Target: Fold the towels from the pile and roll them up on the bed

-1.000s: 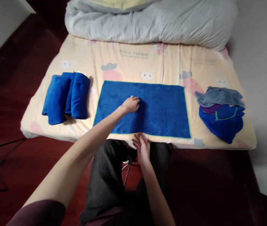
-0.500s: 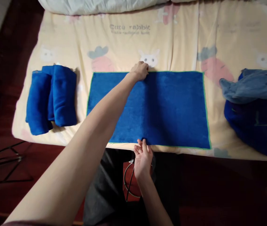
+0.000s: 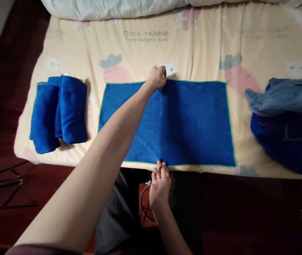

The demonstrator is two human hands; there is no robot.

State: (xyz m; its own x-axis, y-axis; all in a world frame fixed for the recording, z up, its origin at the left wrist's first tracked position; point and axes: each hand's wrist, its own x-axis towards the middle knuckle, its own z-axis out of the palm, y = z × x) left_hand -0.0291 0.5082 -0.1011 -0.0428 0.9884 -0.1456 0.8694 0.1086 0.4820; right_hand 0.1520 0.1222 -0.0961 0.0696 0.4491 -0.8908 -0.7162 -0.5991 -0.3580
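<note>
One green-edged blue cloth rectangle [image 3: 199, 124]: my left hand [image 3: 157, 76] pinches it, probably for tautness, grip unclear in my right hand [image 3: 160, 186].

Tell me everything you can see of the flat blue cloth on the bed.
The flat blue cloth is rectangular and soft-looking, with thin green edging. It lies spread along the near side of the bed, long sides running left to right; a faint shadow line crosses its middle. The left hand is at its far edge, the right hand, palm up, at its near edge; how firmly either grips is unclear. The left forearm hides its near-left part.
</note>
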